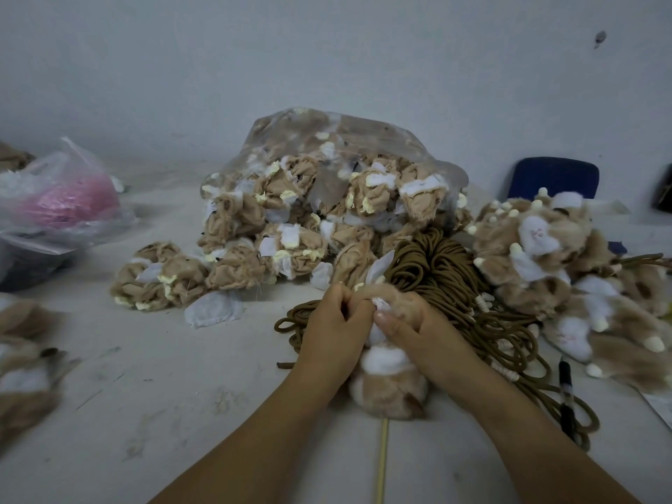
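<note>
The pale, dusty bench [182, 394] carries everything. Beyond the hands lies one large clear plastic bag [363, 140], slumped open and spilling crumpled tan fabric skins with white and cream patches; they overlap too much to count. A small clump of the same skins [160, 278] sits outside the bag, beyond and left of the left hand. Right of the right hand lies one heap of fluffy tan-and-white plush toys [545, 249], also too tangled to count and partly cut off by the frame edge. One hank of brown cord [436, 260] lies just beyond the hands, its loops trailing down past the right wrist. Far to the left stands one translucent plastic bag with pink contents [65, 198], which are hard to make out. One blue chair back [552, 178] shows behind the heap. More tan skins at the far left edge are blurred and cut off.

The left hand [329, 332] and right hand [414, 321] both curl round one tan-and-white plush toy [387, 387], pinching its upper end between fingers and thumbs; that end is hidden by them, while its lower body rests on the bench between the wrists. One white fabric scrap [212, 312] lies left of the left hand. One black marker pen [565, 391] lies right of the right forearm. One thin yellow stick [382, 463] runs between the forearms.
</note>
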A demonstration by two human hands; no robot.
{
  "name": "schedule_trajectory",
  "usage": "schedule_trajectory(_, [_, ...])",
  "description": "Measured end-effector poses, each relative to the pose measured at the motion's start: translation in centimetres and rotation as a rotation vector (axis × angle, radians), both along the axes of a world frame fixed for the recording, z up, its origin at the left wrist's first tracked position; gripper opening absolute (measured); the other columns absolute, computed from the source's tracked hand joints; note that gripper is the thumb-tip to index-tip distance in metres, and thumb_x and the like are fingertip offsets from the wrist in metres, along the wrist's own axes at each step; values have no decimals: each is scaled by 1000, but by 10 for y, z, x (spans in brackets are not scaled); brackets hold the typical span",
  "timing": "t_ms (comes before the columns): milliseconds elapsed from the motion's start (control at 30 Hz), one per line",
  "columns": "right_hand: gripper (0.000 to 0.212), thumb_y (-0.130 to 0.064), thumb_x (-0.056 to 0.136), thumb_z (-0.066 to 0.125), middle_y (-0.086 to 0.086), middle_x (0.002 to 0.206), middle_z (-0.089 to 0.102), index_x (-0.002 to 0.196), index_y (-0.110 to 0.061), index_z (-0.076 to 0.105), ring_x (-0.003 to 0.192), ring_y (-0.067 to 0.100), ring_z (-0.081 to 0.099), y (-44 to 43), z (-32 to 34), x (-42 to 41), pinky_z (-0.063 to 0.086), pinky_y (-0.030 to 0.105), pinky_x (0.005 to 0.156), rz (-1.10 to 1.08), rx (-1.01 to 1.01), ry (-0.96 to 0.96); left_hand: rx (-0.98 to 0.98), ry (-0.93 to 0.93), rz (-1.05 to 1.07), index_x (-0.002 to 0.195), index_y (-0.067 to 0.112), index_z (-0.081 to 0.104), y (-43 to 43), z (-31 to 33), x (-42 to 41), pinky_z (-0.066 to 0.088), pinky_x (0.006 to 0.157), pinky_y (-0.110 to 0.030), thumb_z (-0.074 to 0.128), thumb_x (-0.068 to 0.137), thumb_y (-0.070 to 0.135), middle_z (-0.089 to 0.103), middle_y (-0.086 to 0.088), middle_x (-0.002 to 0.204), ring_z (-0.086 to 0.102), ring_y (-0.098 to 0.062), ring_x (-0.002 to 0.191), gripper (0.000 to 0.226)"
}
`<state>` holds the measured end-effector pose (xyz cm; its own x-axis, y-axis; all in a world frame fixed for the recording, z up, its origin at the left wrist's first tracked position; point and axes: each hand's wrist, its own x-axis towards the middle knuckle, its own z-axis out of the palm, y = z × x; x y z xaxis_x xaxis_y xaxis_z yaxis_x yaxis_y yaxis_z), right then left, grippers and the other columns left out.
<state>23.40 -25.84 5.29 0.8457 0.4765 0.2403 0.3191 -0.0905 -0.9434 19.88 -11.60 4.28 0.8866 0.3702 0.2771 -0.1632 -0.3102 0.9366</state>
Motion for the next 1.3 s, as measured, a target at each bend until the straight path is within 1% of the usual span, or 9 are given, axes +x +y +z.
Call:
schedule_trajectory(167, [26,-41,88,56,6,90,75,93,-23,74,82,18,71,-3,9,-3,54,20,64,7,155,102,-34,18,-185,104,28,53,-10,1,-6,51,75,-22,62,84,51,57,10,104,58,-1,89,32])
schedule_trajectory(300, [23,-33,95,53,12,98,73,100,-20,73,91,24,71,-7,7,0,56,24,68,13,264,204,242,-244,-196,123,33,50,-14,4,-9,38,90,-4,69,86,27,40,13,123,44,8,114,42])
schedule_trajectory(467, [29,-37,93,55,12,100,73,102,-16,72,93,23,71,-4,6,-1,56,23,70,39,276,209,263,-119,-184,114,32,53,-11,1,-7,39,79,-3,69,88,26,45,17,113,46,12,103,31])
schedule_trajectory(600, [52,-53,83,56,5,102,74,115,-13,63,94,19,70,-2,1,0,55,22,69,-59,215,243,266,-87,-133,108,32,57,-8,-2,-3,36,77,-1,66,91,29,50,19,105,46,19,96,20])
schedule_trajectory(733, [38,-55,83,51,-2,97,75,98,-27,73,90,12,71,-2,5,-4,53,15,65,-19,180,207,209,-12,-132,110,24,64,-2,-2,-1,37,71,-5,62,93,31,57,12,103,51,11,87,19])
schedule_trajectory(900, [37,-56,87,45,-4,101,74,98,-36,73,95,10,69,-5,8,-6,52,15,71,21,134,186,117,131,-162,89,30,54,1,-2,1,38,53,-9,66,89,37,59,8,87,52,3,68,14])
schedule_trajectory(1033, [48,-63,85,46,7,108,72,106,-27,71,102,23,68,-10,9,-3,54,35,85,72,164,274,-157,139,-342,116,37,55,2,-1,-1,52,76,-14,68,90,28,64,13,111,63,2,95,30])
schedule_trajectory(1133, [45,-61,85,45,3,102,74,101,-30,73,96,17,70,-8,9,-6,54,23,73,62,157,239,-149,138,-397,111,34,65,2,0,-3,52,73,-13,64,93,21,72,13,102,66,4,91,22])
schedule_trajectory(1300, [38,-58,80,54,-14,71,67,78,-21,64,64,-7,59,2,5,-5,43,7,54,-199,3,-35,42,97,-137,87,33,56,0,3,0,40,55,-8,61,91,28,64,13,84,58,10,70,8])
